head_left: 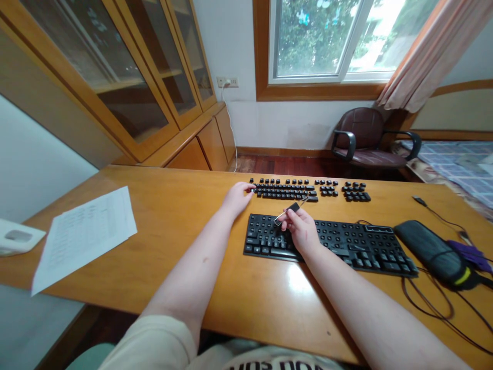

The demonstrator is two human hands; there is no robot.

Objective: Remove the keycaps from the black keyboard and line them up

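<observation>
A black keyboard (287, 253) lies in front of me; bare switches show across its upper rows, while keycaps sit along its lower left and right end. Over its left half, my right hand (302, 228) is closed around a wire keycap puller with a black handle (294, 207), its wire loop pointing down toward the keys. Behind the keyboard, loose black keycaps (285, 195) are laid out in rows like a keyboard. At the left end of those rows, my left hand (238, 198) pinches a small keycap (252, 190) at the table surface, partly hidden by the fingertips.
A dark pouch (435, 252), a purple cloth (468, 254) and black cables (427, 303) lie to the right on the wooden table (173, 205). Printed sheets (87, 234) and a white object (19, 236) are at the left. A chair (365, 136) stands beyond.
</observation>
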